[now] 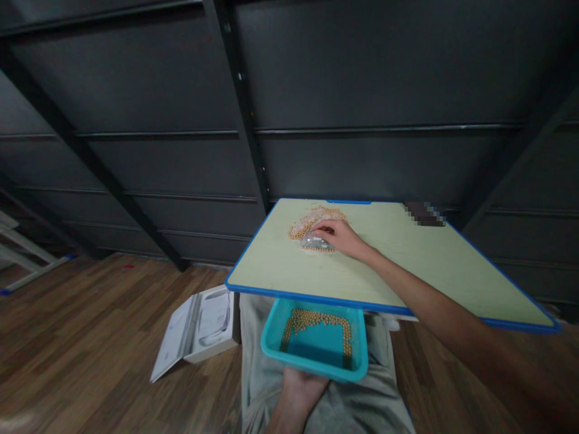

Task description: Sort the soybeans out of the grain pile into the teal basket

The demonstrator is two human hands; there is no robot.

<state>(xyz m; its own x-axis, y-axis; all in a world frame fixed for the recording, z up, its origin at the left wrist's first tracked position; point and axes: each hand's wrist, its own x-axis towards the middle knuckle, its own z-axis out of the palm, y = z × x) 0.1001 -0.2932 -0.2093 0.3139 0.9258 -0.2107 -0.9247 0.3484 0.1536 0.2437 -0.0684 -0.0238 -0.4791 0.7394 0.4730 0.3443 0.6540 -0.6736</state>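
Note:
My right hand [340, 235] reaches across a pale green table [407, 265] with a blue edge. Its fingers curl over a small clear, silvery thing [315, 242] beside a heap of small tan beads [312, 220]. What that thing is I cannot make out. My left hand [296, 390] holds a turquoise tray [316, 339] from underneath, just below the table's near edge and over my lap. Tan beads [316, 322] lie along the tray's inner walls.
An open white box [196, 328] lies on the wooden floor to the left. A dark metal wall with beams rises behind the table. A dark object [424, 213] sits at the table's far right corner. White frame bars [22, 253] stand at the far left.

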